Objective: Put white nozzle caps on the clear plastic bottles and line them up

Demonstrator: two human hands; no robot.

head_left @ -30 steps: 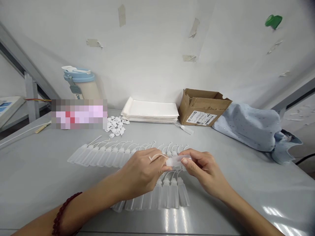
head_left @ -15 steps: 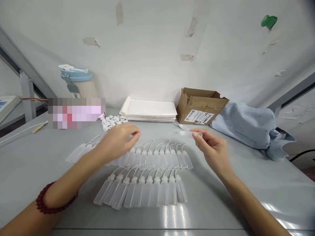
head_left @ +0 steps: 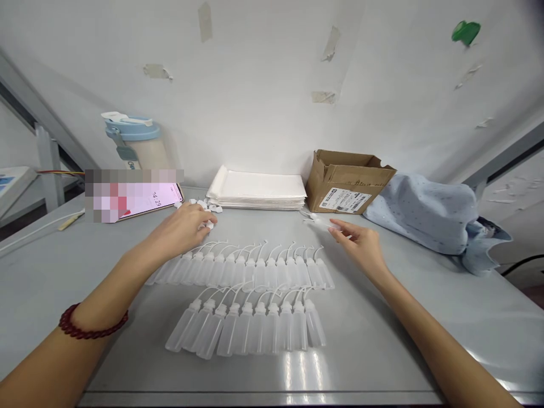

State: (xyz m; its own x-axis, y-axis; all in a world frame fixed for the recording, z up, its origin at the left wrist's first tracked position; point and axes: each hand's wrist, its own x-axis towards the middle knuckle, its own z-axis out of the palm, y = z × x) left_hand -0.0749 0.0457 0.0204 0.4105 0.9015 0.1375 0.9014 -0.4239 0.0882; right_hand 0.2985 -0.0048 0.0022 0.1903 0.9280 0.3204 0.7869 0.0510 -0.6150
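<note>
My left hand (head_left: 182, 226) reaches into a pile of small white caps (head_left: 215, 208), fingers curled round a white cap (head_left: 207, 224) at its near edge. Part of the pile is hidden behind this hand. On the right, my right hand (head_left: 359, 241) pinches a small translucent squeeze bottle (head_left: 325, 224), its tip pointing left. Another clear piece with a thin tube (head_left: 309, 215) lies just beyond it, in front of the carton. Between my arms, several translucent bottles with thin curved tubes lie in a back row (head_left: 261, 273) and a front row (head_left: 244, 331).
A stack of white padded envelopes (head_left: 259, 190) and an open carton (head_left: 348, 181) stand against the wall. Light blue cloth (head_left: 425, 212) lies at right. To the left are a phone (head_left: 159, 197), a blue-lidded tumbler (head_left: 142, 141) and a cable (head_left: 38, 228).
My left hand has moved left and back, from above the back row to the caps. My right hand has shifted slightly left, still holding the bottle.
</note>
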